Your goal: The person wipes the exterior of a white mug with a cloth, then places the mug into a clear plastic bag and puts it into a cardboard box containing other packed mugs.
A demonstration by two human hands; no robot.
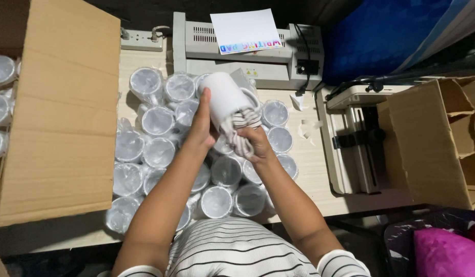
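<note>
Two hands wiping a white mug above a table packed with wrapped mugs

The left hand [202, 125] is closed round the side of the white mug [224, 97], tilted and held up over the table [309, 169]; the right hand [255, 143], just below it, clutches a striped cloth [240, 128] bunched against the mug's lower end. The mug looks rigid, smooth, breakable and likely slippery, so the body is the safest hold. Beneath and around the grip stand many plastic-wrapped mugs [160, 151], touching. Left of it a cardboard box [63, 113] holds more; far right, an open divided carton [448, 138] shows empty cells
</note>
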